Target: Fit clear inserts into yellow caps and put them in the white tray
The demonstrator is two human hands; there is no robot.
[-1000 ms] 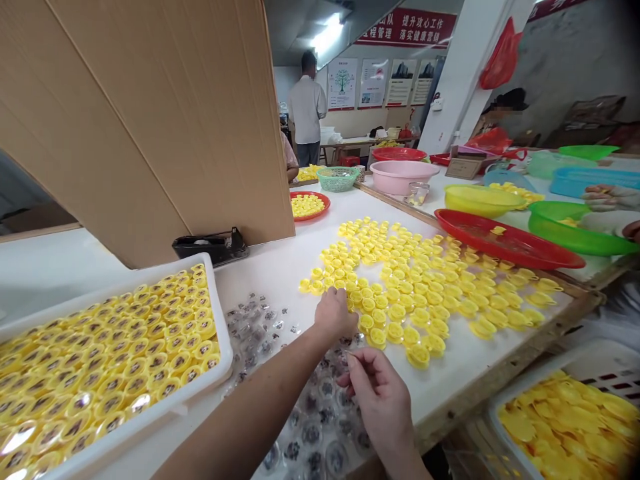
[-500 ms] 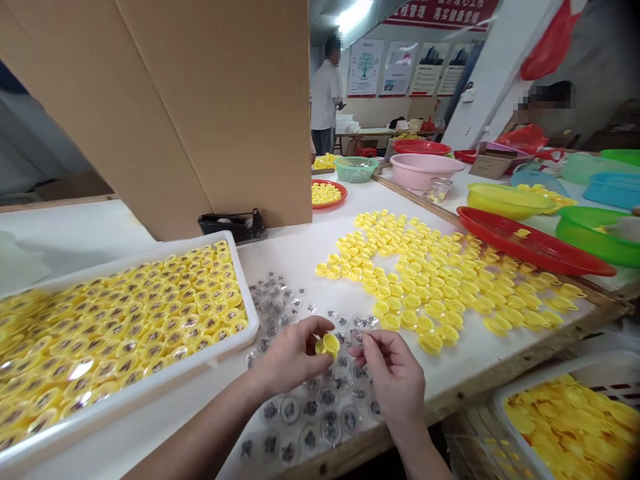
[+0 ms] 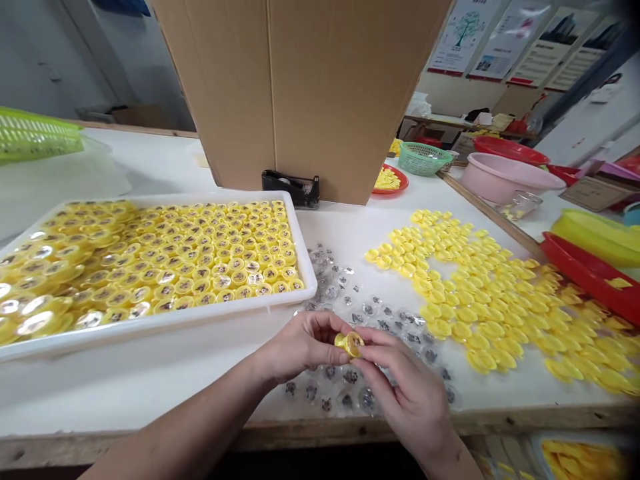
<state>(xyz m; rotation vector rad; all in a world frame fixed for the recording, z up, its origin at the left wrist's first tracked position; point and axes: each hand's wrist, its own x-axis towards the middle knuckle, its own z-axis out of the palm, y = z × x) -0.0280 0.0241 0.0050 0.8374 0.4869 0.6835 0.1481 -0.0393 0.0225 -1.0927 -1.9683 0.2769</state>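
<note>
Near the table's front, my left hand (image 3: 313,343) pinches a small yellow plastic piece (image 3: 353,344). My right hand (image 3: 405,380) touches the same piece from the right, fingertips pressed on its rim, and a dark printed picture shows on its round face. Under and around both hands lie many clear round discs with dark prints (image 3: 351,377). To the left is a white tray (image 3: 313,283) filled with yellow pieces bearing printed faces. Plain yellow pieces (image 3: 477,340) are spread over the table at the right.
A tall cardboard sheet (image 3: 310,100) stands behind a black tape dispenser (image 3: 291,189). A green basket (image 3: 424,159), a pink basin (image 3: 507,177) and a red tray (image 3: 590,273) are at the right. The table's wooden front edge (image 3: 310,433) runs below my forearms.
My right hand has moved in to meet the yellow piece in my left hand, and a printed picture now shows on it. The view has turned left.
</note>
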